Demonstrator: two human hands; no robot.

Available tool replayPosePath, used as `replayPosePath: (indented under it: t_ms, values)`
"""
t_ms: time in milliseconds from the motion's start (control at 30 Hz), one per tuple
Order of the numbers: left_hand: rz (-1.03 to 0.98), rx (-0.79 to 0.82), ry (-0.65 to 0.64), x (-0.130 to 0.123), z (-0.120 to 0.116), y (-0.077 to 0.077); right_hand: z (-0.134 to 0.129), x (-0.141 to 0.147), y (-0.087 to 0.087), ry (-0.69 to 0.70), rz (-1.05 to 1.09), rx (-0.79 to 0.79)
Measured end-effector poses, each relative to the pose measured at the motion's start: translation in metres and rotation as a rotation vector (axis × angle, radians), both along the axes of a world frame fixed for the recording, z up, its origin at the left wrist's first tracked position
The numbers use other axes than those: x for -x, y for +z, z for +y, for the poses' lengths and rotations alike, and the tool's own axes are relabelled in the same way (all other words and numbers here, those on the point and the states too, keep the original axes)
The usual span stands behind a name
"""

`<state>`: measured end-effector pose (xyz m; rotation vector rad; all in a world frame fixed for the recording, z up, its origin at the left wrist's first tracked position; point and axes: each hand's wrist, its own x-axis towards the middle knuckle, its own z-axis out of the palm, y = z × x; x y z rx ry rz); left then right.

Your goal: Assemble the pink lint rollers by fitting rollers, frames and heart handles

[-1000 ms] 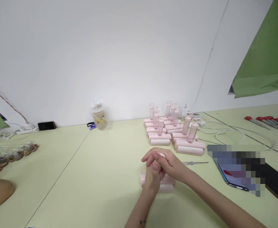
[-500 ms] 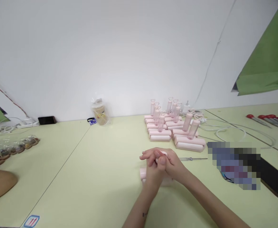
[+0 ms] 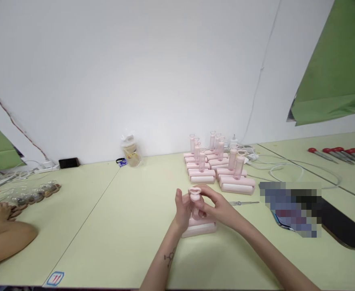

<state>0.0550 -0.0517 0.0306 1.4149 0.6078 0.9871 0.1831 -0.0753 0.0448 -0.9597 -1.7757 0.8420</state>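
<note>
A pink lint roller lies on the table in front of me, its clear pink handle standing upright and topped by a heart-shaped loop. My left hand is closed round the left side of that handle, its thumb pointing up and its other fingers partly hidden. From the right, my right hand grips the same handle near its top with thumb and fingers. Just behind stand several matching lint rollers in two rows, handles up. A screwdriver with a clear handle rests right of my hands.
On the right lie a black phone-like slab, a blurred-out item and several red-ended tools. White cables run behind them. A bagged cup stands by the wall. At far left, another person's arm rests near small wrapped items.
My hands were clasped together over the handle's top. They have parted and now hold its sides, so the heart loop shows. The view has shifted slightly.
</note>
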Motion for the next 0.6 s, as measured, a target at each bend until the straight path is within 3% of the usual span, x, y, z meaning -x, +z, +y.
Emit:
replayPosePath:
  t_ms: [167,333,433,600]
  values:
    - [0.2,-0.147,-0.007,0.028,-0.001,0.015,0.0,0.008,-0.003,-0.052,-0.036,-0.02]
    - [0.601,-0.24,0.094,0.064,-0.018,0.004,-0.007,0.001,0.001,-0.048,-0.089,-0.017]
    - [0.731,-0.251,0.132,0.077,-0.023,-0.011,-0.013,-0.023,0.004,-0.12,-0.158,0.001]
    - [0.724,-0.321,0.193,0.079,0.008,-0.02,-0.011,-0.094,0.001,-0.484,-0.278,-0.133]
